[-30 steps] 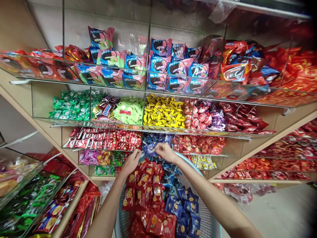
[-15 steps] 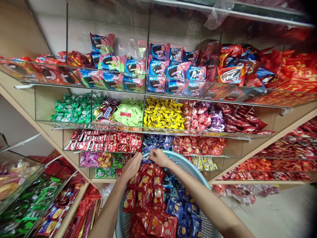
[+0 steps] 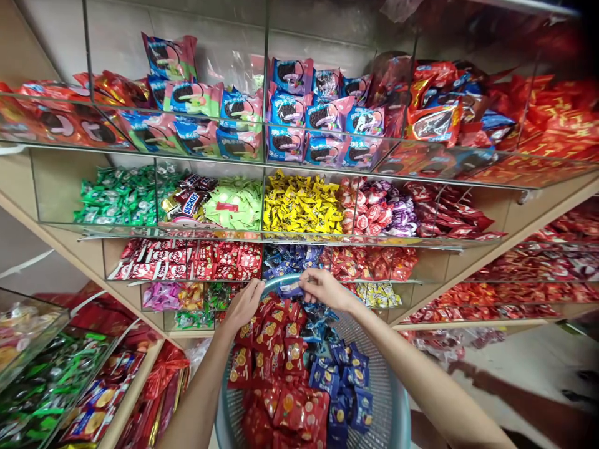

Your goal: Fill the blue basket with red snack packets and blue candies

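A light-blue mesh plastic basket (image 3: 390, 374) is in front of me, with red candy packets (image 3: 269, 330) on its left side and blue ones (image 3: 325, 374) on its right. My left hand (image 3: 246, 304) is closed at the far left rim, its fingertips bent over the edge. Just inside the far rim, my right hand (image 3: 322, 290) has its fingers pinched at the end of a small blue candy packet (image 3: 291, 288). The fingers partly cover where they meet it.
Glass-fronted shelves rise ahead, with yellow candies (image 3: 303, 202), green candies (image 3: 119, 196) and boxed-in cookie packs (image 3: 287, 112). Another glass bin of green-wrapped sweets (image 3: 60, 368) stands at lower left. Part of a person's limb (image 3: 505, 399) shows at lower right.
My hands have moved apart, the right one shifting right along the far rim. The view has tilted and moved slightly closer. A limb has come into sight at lower right.
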`<state>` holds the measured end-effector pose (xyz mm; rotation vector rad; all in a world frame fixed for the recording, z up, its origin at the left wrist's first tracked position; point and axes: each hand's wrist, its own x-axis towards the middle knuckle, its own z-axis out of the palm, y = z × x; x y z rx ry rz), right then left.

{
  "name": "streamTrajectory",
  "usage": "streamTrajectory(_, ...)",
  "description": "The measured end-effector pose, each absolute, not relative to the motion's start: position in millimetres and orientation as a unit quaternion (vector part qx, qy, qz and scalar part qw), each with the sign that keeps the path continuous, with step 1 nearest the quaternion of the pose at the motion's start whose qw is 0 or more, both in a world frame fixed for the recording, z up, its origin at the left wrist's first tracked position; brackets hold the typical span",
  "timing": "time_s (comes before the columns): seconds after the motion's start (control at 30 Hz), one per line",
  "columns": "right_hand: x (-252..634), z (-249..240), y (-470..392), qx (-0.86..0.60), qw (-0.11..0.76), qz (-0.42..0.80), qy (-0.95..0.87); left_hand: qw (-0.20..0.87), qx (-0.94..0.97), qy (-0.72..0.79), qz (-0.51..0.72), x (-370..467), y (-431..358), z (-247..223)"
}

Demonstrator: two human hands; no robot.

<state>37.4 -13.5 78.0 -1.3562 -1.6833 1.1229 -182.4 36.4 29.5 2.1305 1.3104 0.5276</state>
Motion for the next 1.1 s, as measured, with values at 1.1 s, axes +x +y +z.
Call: streamTrajectory(1.1,95,21,-124,-0.566,0.239,0.26,-0.745,0.257,0.802,0.501,0.198,-180,33,28)
